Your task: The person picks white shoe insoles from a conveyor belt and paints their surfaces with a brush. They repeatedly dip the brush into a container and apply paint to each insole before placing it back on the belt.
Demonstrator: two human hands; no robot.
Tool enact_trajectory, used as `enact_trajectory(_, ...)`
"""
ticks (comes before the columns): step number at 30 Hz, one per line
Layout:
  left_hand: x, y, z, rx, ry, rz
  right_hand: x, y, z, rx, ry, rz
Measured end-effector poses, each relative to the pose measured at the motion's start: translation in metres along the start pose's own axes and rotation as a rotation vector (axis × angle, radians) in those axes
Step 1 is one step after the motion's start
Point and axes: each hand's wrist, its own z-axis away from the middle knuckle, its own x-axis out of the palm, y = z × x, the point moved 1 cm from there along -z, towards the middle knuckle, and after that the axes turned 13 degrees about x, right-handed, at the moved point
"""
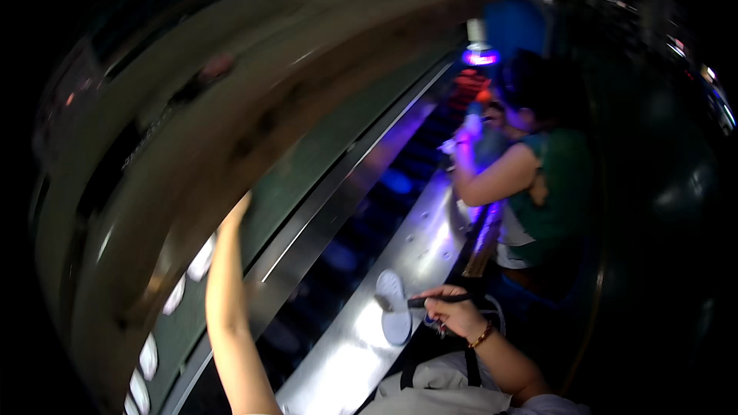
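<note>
Left arm (223, 311) outstretched, hands (455, 313) well apart

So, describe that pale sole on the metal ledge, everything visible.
The pale sole is bluish grey, narrower in the middle, with small marks toward the far end. It looks rubbery. It lies on the metal ledge beside the dark tool in the right hand; whether tool and sole touch is unclear.
</note>
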Motion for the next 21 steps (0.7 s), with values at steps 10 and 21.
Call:
enact_trajectory(10,0.04,-0.005,-0.054,-0.38,-0.318,-0.217,-0.06,-0.009,0.019,0.015,0.154,-0.119)
enact_trajectory(21,0.104,-0.02,-0.087,0.294,0.127,0.528,-0.045,-0.021,0.013,0.11,0.058,0.02)
